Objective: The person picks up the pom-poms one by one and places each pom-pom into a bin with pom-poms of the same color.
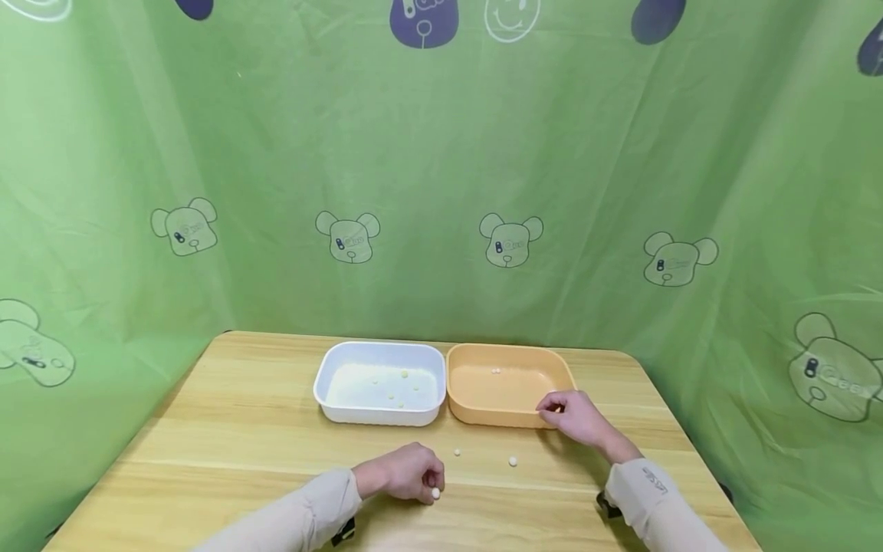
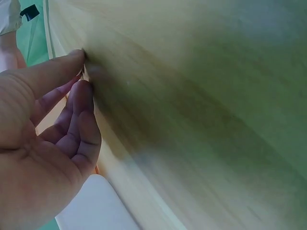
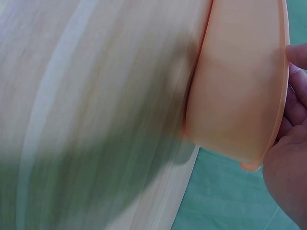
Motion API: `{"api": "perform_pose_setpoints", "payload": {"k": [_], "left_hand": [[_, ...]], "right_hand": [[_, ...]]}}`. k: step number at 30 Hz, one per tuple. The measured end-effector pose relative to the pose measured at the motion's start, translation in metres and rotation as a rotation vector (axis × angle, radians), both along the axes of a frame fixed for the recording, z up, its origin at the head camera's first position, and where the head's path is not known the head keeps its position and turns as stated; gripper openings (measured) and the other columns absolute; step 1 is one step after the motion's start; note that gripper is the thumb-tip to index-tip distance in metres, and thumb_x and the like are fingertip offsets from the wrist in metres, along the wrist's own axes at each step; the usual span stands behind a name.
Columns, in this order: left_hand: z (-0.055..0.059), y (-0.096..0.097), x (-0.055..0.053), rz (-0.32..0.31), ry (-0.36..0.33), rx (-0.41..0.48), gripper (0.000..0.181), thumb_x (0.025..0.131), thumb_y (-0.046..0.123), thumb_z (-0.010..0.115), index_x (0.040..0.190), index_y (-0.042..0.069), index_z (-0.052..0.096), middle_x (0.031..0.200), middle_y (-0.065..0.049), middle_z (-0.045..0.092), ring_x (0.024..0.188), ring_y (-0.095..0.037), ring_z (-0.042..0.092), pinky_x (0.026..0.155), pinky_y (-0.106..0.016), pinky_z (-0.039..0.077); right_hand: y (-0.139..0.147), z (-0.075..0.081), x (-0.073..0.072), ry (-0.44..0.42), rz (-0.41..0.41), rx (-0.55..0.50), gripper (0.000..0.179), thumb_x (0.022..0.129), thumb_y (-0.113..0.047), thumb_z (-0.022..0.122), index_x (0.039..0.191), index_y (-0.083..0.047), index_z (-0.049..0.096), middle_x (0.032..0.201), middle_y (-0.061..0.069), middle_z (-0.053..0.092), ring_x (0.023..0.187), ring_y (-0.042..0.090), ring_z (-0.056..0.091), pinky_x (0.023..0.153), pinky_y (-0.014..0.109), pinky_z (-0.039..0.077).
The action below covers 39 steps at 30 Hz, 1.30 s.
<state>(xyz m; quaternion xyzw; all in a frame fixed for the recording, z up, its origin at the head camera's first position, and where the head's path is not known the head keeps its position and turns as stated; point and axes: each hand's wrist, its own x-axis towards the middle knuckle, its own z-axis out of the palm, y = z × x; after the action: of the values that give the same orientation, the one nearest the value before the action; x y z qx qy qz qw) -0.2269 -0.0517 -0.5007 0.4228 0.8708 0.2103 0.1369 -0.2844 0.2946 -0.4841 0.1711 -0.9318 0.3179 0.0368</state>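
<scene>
Low over the table's front, my left hand (image 1: 411, 473) has its thumb and fingertips at a small white ball (image 1: 436, 493), apparently pinching it. In the left wrist view the left hand's fingertips meet close to the wood, the ball not clear there. My right hand (image 1: 576, 416) reaches over the front right rim of an orange tray (image 1: 476, 412), fingers bent above the inside. The right wrist view has the right thumb (image 3: 296, 55) beside that rim; whatever lies between the fingers is hidden. Two tiny white balls (image 1: 496, 371) lie in the orange tray.
Left of the orange tray, and nearly touching it, stands a white tray (image 1: 382, 417) with several small yellowish balls (image 1: 405, 375) inside. Two loose balls, a smaller one (image 1: 457, 452) and a larger one (image 1: 513, 461), lie on the wooden table (image 1: 234, 429). Green curtains (image 1: 428, 299) surround the table.
</scene>
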Motion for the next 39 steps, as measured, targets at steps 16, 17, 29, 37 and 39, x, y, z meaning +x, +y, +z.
{"api": "perform_pose_setpoints", "payload": {"k": [16, 17, 29, 37, 39], "left_hand": [[0.017, 0.003, -0.003, 0.04, -0.117, 0.17, 0.008, 0.08, 0.005, 0.071, 0.083, 0.012, 0.068, 0.071, 0.015, 0.059, 0.065, 0.003, 0.055, 0.063, -0.013, 0.047], [0.018, 0.003, -0.003, 0.045, -0.12, 0.186, 0.008, 0.081, 0.005, 0.071, 0.084, 0.012, 0.068, 0.071, 0.015, 0.06, 0.066, 0.003, 0.055, 0.064, -0.013, 0.047], [0.032, 0.01, -0.014, 0.114, -0.131, 0.316, 0.006, 0.081, 0.004, 0.07, 0.085, 0.008, 0.069, 0.075, 0.01, 0.062, 0.07, 0.001, 0.056, 0.068, -0.015, 0.048], [0.044, 0.011, -0.025, 0.206, -0.122, 0.42, 0.005, 0.081, 0.006, 0.071, 0.084, 0.009, 0.07, 0.074, 0.01, 0.063, 0.07, -0.001, 0.058, 0.069, -0.018, 0.049], [0.047, 0.012, -0.029, 0.232, -0.116, 0.436, 0.006, 0.081, 0.007, 0.07, 0.086, 0.01, 0.07, 0.075, 0.009, 0.064, 0.071, -0.002, 0.058, 0.07, -0.019, 0.049]], "right_hand": [[0.0, 0.003, -0.001, -0.002, 0.008, -0.022, 0.008, 0.084, -0.008, 0.067, 0.082, -0.016, 0.07, 0.081, -0.006, 0.065, 0.076, 0.012, 0.057, 0.069, 0.027, 0.047], [0.0, 0.004, -0.001, -0.002, 0.007, -0.02, 0.008, 0.084, -0.009, 0.067, 0.083, -0.016, 0.07, 0.081, -0.006, 0.065, 0.076, 0.013, 0.057, 0.069, 0.027, 0.047], [-0.002, 0.005, 0.003, 0.005, 0.01, -0.01, 0.008, 0.084, -0.008, 0.067, 0.083, -0.015, 0.07, 0.08, -0.006, 0.065, 0.075, 0.013, 0.057, 0.068, 0.027, 0.047], [-0.002, 0.003, 0.005, -0.011, 0.007, -0.018, 0.008, 0.085, -0.008, 0.066, 0.083, -0.014, 0.07, 0.081, -0.005, 0.064, 0.076, 0.013, 0.056, 0.069, 0.028, 0.046], [-0.003, 0.004, 0.005, -0.007, 0.007, -0.021, 0.008, 0.085, -0.008, 0.067, 0.082, -0.014, 0.07, 0.081, -0.006, 0.064, 0.075, 0.012, 0.056, 0.069, 0.027, 0.046]]}}
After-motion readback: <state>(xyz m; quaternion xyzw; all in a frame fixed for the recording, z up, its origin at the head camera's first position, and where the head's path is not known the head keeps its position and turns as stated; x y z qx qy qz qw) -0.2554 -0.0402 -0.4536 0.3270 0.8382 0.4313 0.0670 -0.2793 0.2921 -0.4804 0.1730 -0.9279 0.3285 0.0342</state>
